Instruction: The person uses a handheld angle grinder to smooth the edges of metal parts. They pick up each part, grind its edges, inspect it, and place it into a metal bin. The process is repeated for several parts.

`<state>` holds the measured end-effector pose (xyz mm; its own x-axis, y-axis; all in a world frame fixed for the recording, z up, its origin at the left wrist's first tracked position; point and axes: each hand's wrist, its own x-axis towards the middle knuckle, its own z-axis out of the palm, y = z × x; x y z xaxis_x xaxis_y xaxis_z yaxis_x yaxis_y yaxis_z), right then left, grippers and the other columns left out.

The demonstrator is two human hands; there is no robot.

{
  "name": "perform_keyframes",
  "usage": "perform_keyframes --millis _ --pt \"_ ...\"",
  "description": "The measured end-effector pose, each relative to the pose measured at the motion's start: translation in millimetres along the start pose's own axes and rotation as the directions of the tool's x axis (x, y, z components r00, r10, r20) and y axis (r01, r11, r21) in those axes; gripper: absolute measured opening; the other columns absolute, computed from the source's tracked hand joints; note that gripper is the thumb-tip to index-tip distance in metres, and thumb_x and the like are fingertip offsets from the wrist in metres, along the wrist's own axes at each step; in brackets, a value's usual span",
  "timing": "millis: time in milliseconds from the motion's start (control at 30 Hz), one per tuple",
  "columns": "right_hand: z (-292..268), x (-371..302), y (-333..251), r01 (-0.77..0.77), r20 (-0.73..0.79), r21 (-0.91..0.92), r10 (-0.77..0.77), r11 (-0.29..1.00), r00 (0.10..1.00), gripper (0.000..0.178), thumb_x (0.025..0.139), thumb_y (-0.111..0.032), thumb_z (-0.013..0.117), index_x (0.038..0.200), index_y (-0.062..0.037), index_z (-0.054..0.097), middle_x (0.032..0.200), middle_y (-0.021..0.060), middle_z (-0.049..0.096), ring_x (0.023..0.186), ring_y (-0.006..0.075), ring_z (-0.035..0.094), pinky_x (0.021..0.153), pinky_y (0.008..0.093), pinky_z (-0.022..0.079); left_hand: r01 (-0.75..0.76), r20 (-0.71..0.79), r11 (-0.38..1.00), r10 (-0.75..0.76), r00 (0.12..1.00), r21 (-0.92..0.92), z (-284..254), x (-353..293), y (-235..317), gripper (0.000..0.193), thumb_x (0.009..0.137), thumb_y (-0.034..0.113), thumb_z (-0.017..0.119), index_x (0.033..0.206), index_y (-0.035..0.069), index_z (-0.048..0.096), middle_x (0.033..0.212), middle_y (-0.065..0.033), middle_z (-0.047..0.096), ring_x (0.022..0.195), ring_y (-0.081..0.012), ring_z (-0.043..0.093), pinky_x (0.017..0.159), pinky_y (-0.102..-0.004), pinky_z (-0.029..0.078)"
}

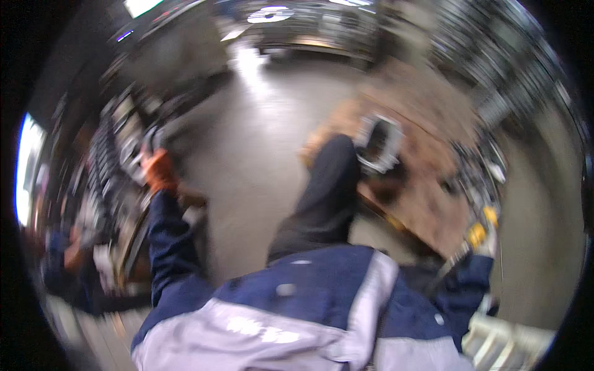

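Observation:
The whole view is smeared by motion. My left hand [161, 172], in an orange glove, reaches out at the left beside a row of dark, ribbed metal parts [105, 154]. Its fingers meet a small dark piece [154, 136]; whether they grip it is too blurred to tell. At the right, my right hand [489, 242] is down by a yellow-marked object [476, 235], its fingers unclear. A pale metal ring-shaped part [378, 145] with a dark opening stands on a brown board-like surface [427, 204], beside my dark-trousered leg.
Another person [68, 256] in dark blue is at the far left. A metal bench or machine [315, 37] stands at the back. Stacked metal parts [495, 49] fill the back right. A pale slatted crate [501, 346] sits at the lower right. Grey floor [266, 117] lies between.

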<state>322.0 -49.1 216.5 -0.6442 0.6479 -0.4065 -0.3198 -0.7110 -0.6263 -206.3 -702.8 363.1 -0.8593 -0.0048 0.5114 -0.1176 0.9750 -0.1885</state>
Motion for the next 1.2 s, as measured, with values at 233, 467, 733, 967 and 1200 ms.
perform_keyframes --millis 233,467,733,967,1200 --pt "-40 -90 13 0.347 -0.181 0.416 -0.297 0.841 0.938 0.03 0.072 -0.002 0.067 0.098 0.0004 0.053 0.094 0.0168 0.061 0.079 0.0269 0.064 0.069 0.0383 0.058 -0.143 -0.259 -0.253 0.52 0.814 -0.957 -123 -95 292 0.03 0.093 0.011 0.051 0.121 0.0 0.054 0.117 -0.0122 0.06 0.108 -0.0193 0.056 0.096 -0.0291 0.041" --pt "-63 -117 28 0.528 -0.304 0.375 -0.438 0.762 0.846 0.039 0.075 0.003 0.063 0.11 0.0046 0.045 0.097 0.0187 0.059 0.079 0.0256 0.065 0.068 0.0343 0.059 -0.616 -0.157 0.003 0.966 0.206 -0.788 -59 -215 558 0.049 0.079 0.02 0.06 0.123 0.001 0.05 0.114 -0.0179 0.061 0.107 -0.0291 0.059 0.092 -0.0331 0.045" --pt "-70 -128 46 0.626 -0.38 0.472 -0.498 0.621 0.779 0.067 0.074 -0.003 0.067 0.132 -0.0011 0.035 0.122 0.0222 0.05 0.1 0.0287 0.059 0.079 0.0388 0.055 -0.515 0.171 0.112 0.983 -0.07 -0.85 2 -338 685 0.068 0.078 0.044 0.061 0.129 0.003 0.045 0.124 -0.0206 0.054 0.117 -0.032 0.052 0.097 -0.036 0.041" --pt "-63 -134 47 0.699 -0.596 0.526 -0.376 0.485 0.71 0.069 0.077 -0.008 0.064 0.137 -0.0037 0.03 0.133 0.0205 0.042 0.106 0.0273 0.055 0.087 0.0432 0.049 -0.668 0.269 0.163 0.961 -0.058 -0.727 9 -398 746 0.077 0.077 0.047 0.064 0.133 -0.001 0.04 0.125 -0.0224 0.053 0.117 -0.0333 0.052 0.097 -0.0367 0.041" --pt "-49 -140 39 0.561 -0.447 0.543 -0.351 0.624 0.823 0.072 0.084 -0.01 0.063 0.143 -0.0162 0.023 0.14 0.0114 0.039 0.1 0.0189 0.06 0.084 0.0469 0.052 -0.736 0.286 0.298 0.947 0.147 -0.608 1 -401 807 0.075 0.075 0.05 0.063 0.127 -0.001 0.043 0.11 -0.0222 0.062 0.103 -0.0341 0.06 0.087 -0.0401 0.048"
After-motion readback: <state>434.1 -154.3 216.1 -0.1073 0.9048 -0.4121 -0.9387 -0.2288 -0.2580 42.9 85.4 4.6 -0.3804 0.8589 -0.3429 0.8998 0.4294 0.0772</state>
